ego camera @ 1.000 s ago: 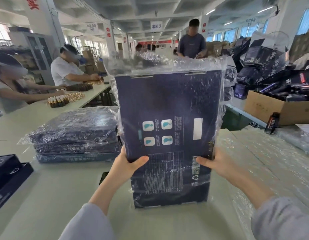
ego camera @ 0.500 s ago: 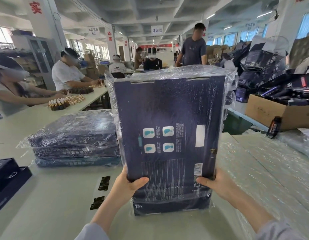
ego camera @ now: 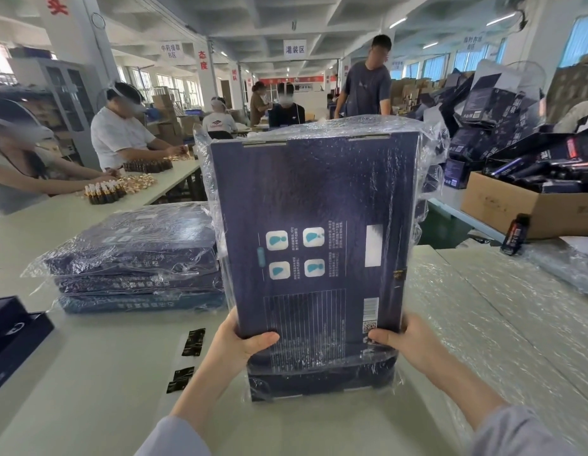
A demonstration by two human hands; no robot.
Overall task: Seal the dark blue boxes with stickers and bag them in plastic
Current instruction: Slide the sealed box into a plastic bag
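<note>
Holding a dark blue box (ego camera: pixel 315 225) upright, tucked inside its plastic bag (ego camera: pixel 429 159).
Gripping it low on both sides, left hand (ego camera: pixel 240 337) and right hand (ego camera: pixel 409 340) curled round the edges, thumbs on the front. Probably resting its bottom end on the table (ego camera: pixel 88 373), hard to say through the film. Just left: stack of bagged boxes (ego camera: pixel 138 258).

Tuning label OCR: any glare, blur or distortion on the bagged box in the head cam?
Head view: overhead lights leave glare streaks on the plastic bag over the dark blue box, mostly near its right edge; the white label patch is washed out; small print is too soft to read; wide-angle distortion tilts the pillar at the left edge.
</note>
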